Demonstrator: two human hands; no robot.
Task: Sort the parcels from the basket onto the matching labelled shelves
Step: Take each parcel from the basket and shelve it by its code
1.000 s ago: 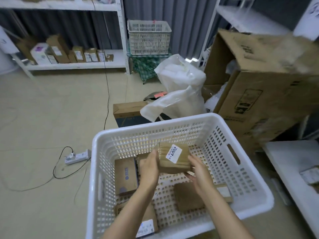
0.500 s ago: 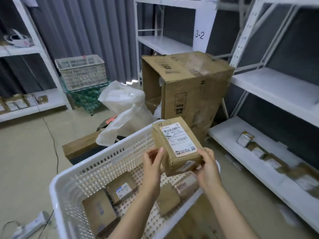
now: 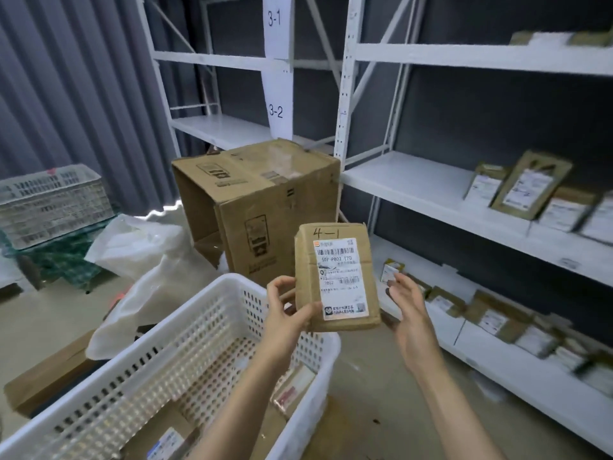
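A person's left hand (image 3: 288, 315) grips a brown parcel (image 3: 336, 277) by its lower left corner, thumb across the front, holding it upright above the far end of a white basket (image 3: 232, 282). The right hand (image 3: 411, 313), fingers relaxed, hovers just beside the parcel's right edge. White shelves (image 3: 398, 184) stand behind.

The basket (image 3: 232, 287) sits on the floor at 7 o'clock, with loose parcels (image 3: 293, 391) in it. Over its far corner hangs the held parcel (image 3: 335, 280), upright. The left grip (image 3: 288, 313) is at its 8 o'clock corner, and the right grip (image 3: 411, 313) is just beside its 3 o'clock edge. Behind, at 12 o'clock, stands a carton (image 3: 265, 200). A plastic bag (image 3: 142, 254) lies at 9 o'clock, with a second basket (image 3: 49, 200) beyond it. Shelving (image 3: 414, 187) runs from 1 to 4 o'clock, with stored parcels (image 3: 530, 190) on its shelves.
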